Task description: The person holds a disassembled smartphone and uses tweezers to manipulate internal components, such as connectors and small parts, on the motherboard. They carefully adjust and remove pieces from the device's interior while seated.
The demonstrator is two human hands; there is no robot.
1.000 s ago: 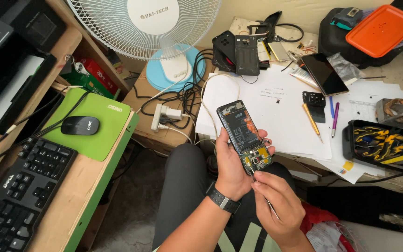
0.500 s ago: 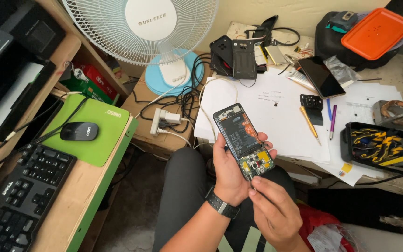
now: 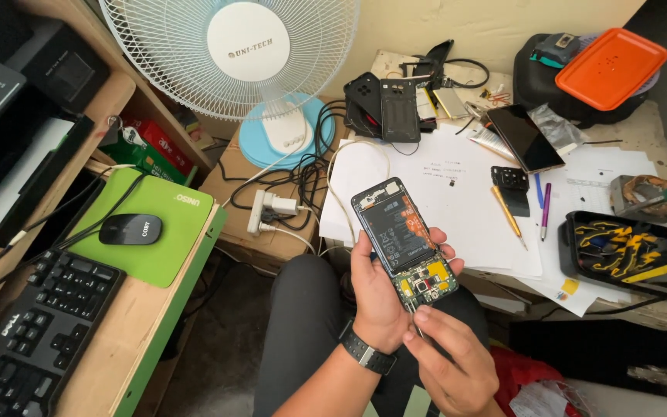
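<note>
Phone (image 3: pixel 404 239), back off, board bare: light, stiff, fragile; best held by edges. Left hand (image 3: pixel 380 297) grasps it; right hand (image 3: pixel 453 359) pinches thin tool (image 3: pixel 418 330) at lower end.

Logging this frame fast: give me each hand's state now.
Left hand: closed around the opened black smartphone with exposed circuit boards.
Right hand: pinching a thin metal tool at the phone's lower end.
</note>
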